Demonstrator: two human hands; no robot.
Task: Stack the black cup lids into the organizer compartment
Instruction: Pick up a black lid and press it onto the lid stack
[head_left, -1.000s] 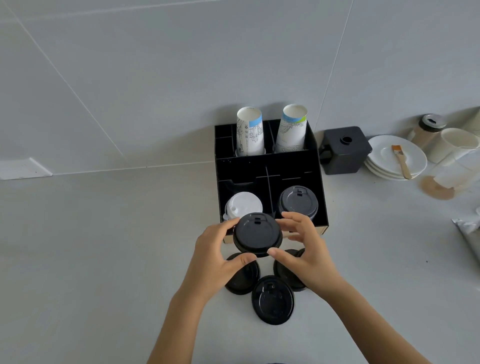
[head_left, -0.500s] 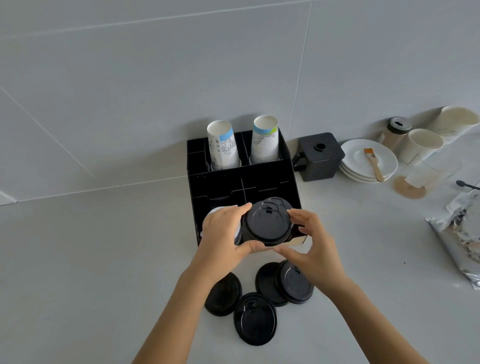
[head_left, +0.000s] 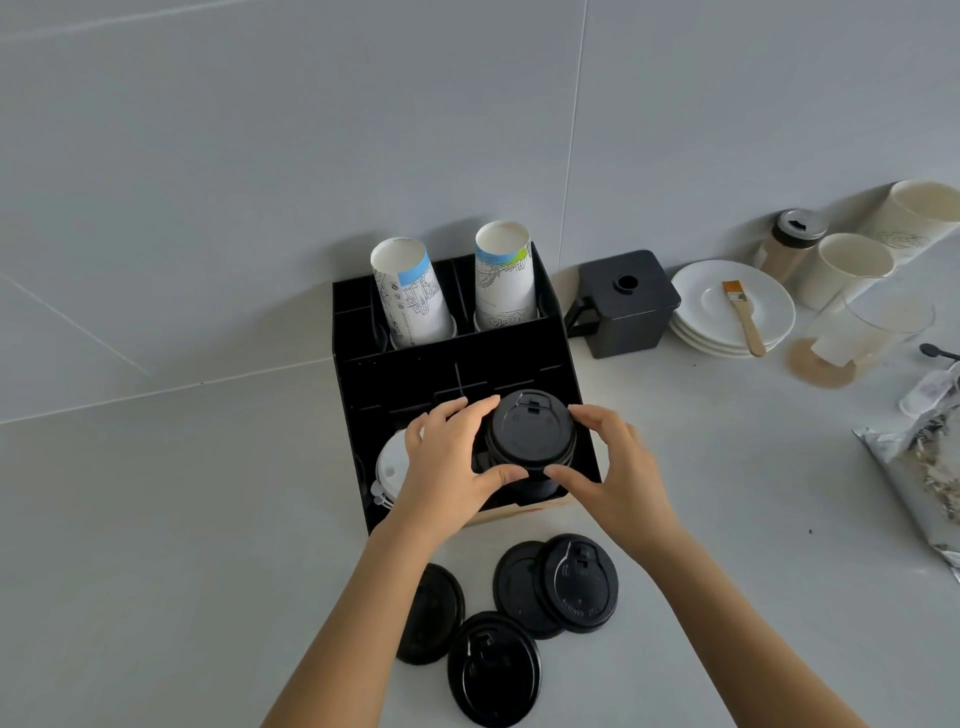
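Note:
A black organizer (head_left: 447, 364) stands against the wall. In its front right compartment sits a stack of black lids, and the top black lid (head_left: 530, 439) rests on that stack. My left hand (head_left: 447, 462) grips this lid from the left, thumb at its front edge. My right hand (head_left: 613, 467) grips it from the right. White lids (head_left: 389, 467) fill the front left compartment, partly hidden by my left hand. Several loose black lids (head_left: 576, 584) lie on the counter in front of the organizer, between my forearms.
Two upside-down paper cups (head_left: 410, 296) stand in the organizer's back row. To the right are a black square box (head_left: 623, 301), stacked white saucers (head_left: 727, 312) with a brush, a shaker jar (head_left: 795, 236), pale cups (head_left: 847, 270) and a foil bag (head_left: 924, 467).
Both hands carried the black lid away from me, from above the loose lids to the stack in the front right compartment. The view shifted, so the organizer sits higher and nearer.

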